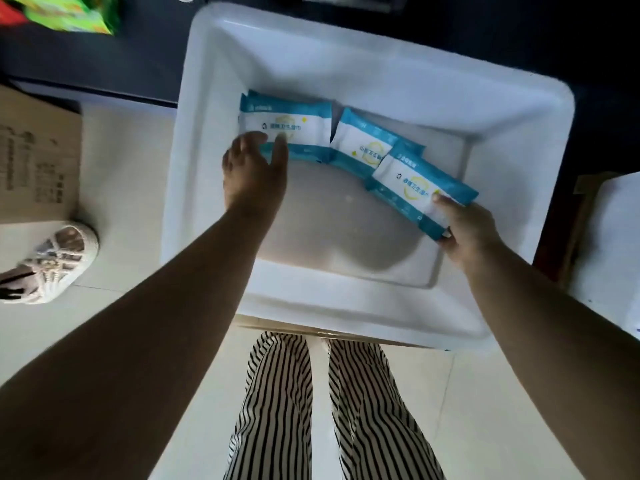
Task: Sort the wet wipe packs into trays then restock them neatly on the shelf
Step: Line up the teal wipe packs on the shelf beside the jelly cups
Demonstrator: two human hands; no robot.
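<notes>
A large white tray (346,60) fills the middle of the view. Three blue-and-white wet wipe packs lie inside along its far side. The left pack (298,124) lies flat near the back left, and my left hand (254,168) touches its near edge with straight fingers. The middle pack (360,143) leans between the other two. My right hand (465,233) grips the near end of the right pack (415,188), thumb on top and fingers underneath, with its far end overlapping the middle pack.
A cardboard box (38,157) stands at the left, with another person's sandalled foot (52,261) beside it. Green packages (76,12) sit at the top left. A second white tray (613,244) shows at the right edge. My striped trouser legs (318,410) are below.
</notes>
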